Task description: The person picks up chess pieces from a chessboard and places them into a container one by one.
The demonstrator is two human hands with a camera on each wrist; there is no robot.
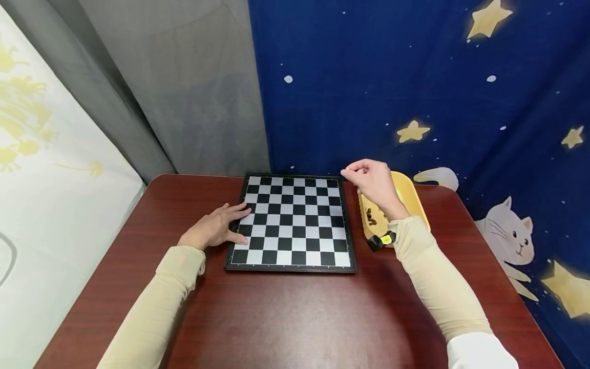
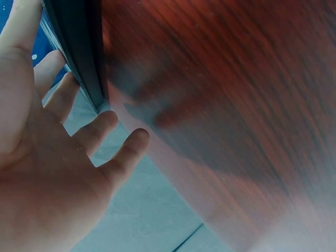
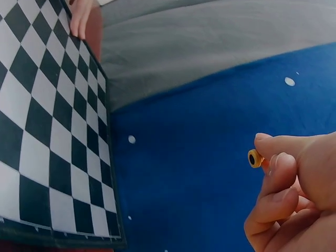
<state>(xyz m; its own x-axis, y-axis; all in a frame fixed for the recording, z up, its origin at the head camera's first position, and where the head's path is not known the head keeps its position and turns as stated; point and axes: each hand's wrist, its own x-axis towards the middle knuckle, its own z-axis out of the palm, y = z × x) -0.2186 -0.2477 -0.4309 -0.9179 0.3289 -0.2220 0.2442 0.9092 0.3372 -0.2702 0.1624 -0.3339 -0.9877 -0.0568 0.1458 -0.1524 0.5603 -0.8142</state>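
A black-and-white checkered board (image 1: 291, 221) in a black frame lies on the table. My left hand (image 1: 216, 225) rests at its left edge, fingers spread, with some fingertips and the thumb over the border squares. The left wrist view shows that hand (image 2: 58, 152) with straight fingers beside the dark board edge. Above the board's far right corner is my right hand (image 1: 374, 185). In the right wrist view this hand (image 3: 294, 194) pinches a small yellow game piece (image 3: 257, 158) between thumb and forefinger, its dark round underside facing the camera; most of the piece is hidden by the fingers.
To the right of the board stands a yellow plastic container (image 1: 412, 197) with several small dark pieces (image 1: 371, 217) inside, partly covered by my right forearm. A black wrist device (image 1: 380, 241) hangs by the right sleeve. Curtains (image 1: 322, 102) hang behind the brown table (image 1: 276, 312).
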